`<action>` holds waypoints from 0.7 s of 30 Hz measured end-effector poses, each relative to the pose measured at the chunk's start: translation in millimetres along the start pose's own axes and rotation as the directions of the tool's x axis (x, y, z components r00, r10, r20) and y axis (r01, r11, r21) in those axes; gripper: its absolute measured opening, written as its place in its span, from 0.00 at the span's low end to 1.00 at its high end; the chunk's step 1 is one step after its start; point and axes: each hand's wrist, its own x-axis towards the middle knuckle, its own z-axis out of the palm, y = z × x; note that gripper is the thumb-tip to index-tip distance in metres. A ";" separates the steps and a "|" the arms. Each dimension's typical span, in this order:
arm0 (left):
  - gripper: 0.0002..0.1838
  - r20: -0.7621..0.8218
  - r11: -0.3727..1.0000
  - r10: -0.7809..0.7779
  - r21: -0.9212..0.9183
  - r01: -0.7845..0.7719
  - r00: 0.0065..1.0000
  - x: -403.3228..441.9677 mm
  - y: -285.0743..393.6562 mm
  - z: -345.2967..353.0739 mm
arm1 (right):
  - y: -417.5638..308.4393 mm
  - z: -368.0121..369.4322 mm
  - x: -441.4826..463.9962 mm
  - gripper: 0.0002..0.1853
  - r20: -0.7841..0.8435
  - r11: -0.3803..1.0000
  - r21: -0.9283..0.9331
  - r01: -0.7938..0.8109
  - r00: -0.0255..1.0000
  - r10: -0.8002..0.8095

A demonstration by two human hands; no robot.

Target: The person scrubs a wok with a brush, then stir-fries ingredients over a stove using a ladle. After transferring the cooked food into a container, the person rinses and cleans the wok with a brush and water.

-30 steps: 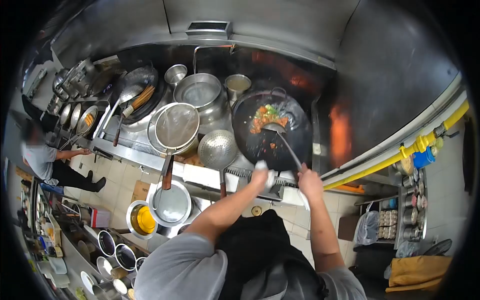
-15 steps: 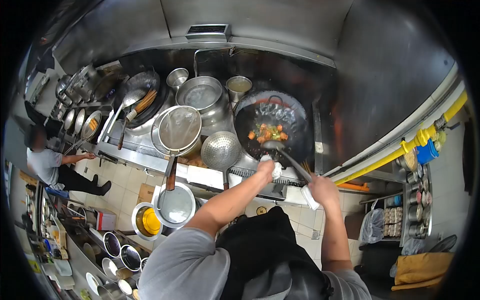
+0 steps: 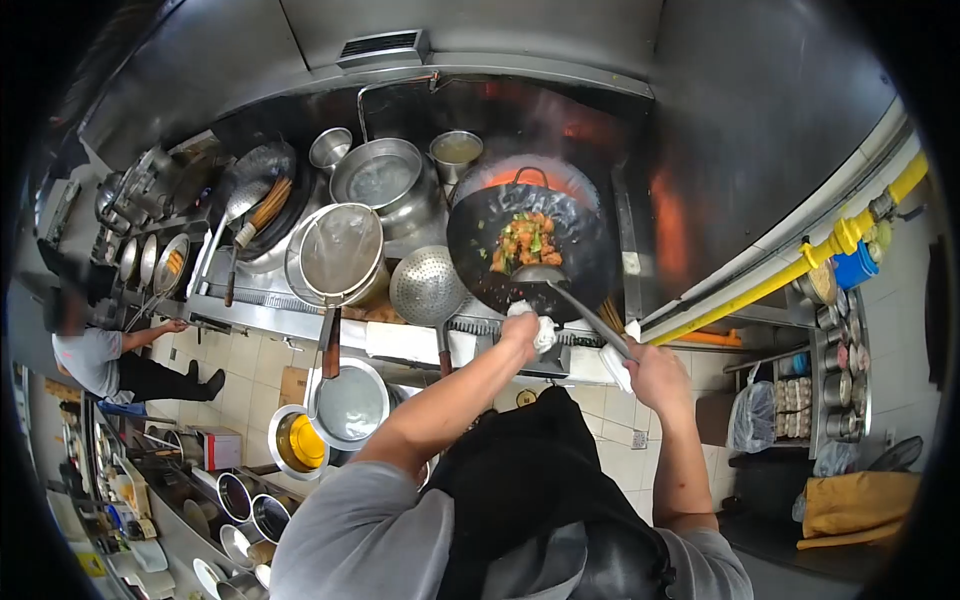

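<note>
My left hand (image 3: 521,331) is closed round a white cloth (image 3: 545,336) at the near rim of a black wok (image 3: 580,235). Orange chunks and green pieces of food (image 3: 525,241) lie in the wok. In my right hand (image 3: 658,376) is the handle of a long metal ladle (image 3: 540,273), its bowl inside the wok just below the food. Orange glow shows behind the wok's far rim. A perforated strainer (image 3: 428,287) rests left of the wok.
A mesh strainer (image 3: 341,250) sits over a pot, with a water-filled pot (image 3: 378,180) behind it. Another wok (image 3: 262,190) stands further left. A yellow pipe (image 3: 790,275) runs at the right. Another person (image 3: 90,355) stands at the far left.
The wok has tilted and shifted, with the glow now showing behind it. The food has gathered into a pile. My right hand and the ladle handle have moved slightly right.
</note>
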 end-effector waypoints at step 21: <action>0.11 0.044 0.996 -0.088 -0.026 0.089 0.995 -26.8 15.4 1.8 | -4.2 -8.8 3.2 0.14 0.144 0.999 -0.033 -0.003 0.990 0.008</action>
